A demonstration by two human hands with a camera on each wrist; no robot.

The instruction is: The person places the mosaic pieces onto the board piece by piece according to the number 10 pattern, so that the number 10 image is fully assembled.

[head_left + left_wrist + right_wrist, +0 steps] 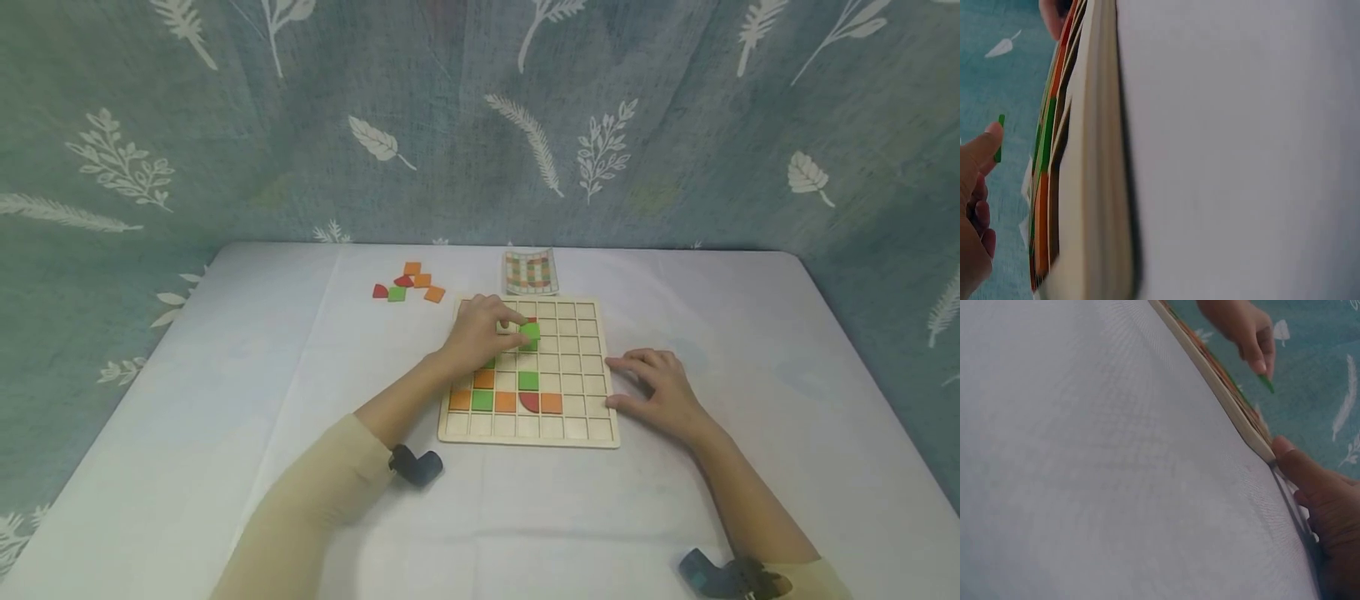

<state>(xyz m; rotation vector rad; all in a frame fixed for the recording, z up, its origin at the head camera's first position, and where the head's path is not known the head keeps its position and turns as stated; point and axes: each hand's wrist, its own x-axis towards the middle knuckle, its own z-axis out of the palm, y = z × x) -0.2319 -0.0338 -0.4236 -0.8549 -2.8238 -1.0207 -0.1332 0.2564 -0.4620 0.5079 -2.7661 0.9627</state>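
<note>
My left hand (483, 333) pinches a green square tile (531, 331) between thumb and fingers, above the upper middle of a pale wooden grid board (574, 427). In the left wrist view the green tile (1000, 139) is seen edge-on at the fingertips. Green, orange and red tiles lie in the board's cells, among them a red quarter-round tile (529, 402) and an orange tile (551, 403). My right hand (660, 392) touches the board's right edge with thumb and fingers. In the right wrist view its thumb (1300, 469) rests at the board's corner. The left hand covers some cells.
Behind the board lies a small pattern card (531, 273) with a coloured grid. Several loose tiles, including an orange tile (434, 294) and a green tile (397, 294), lie at the back left. A white cloth (300, 333) covers the table, and a leaf-patterned curtain (465, 125) hangs behind it.
</note>
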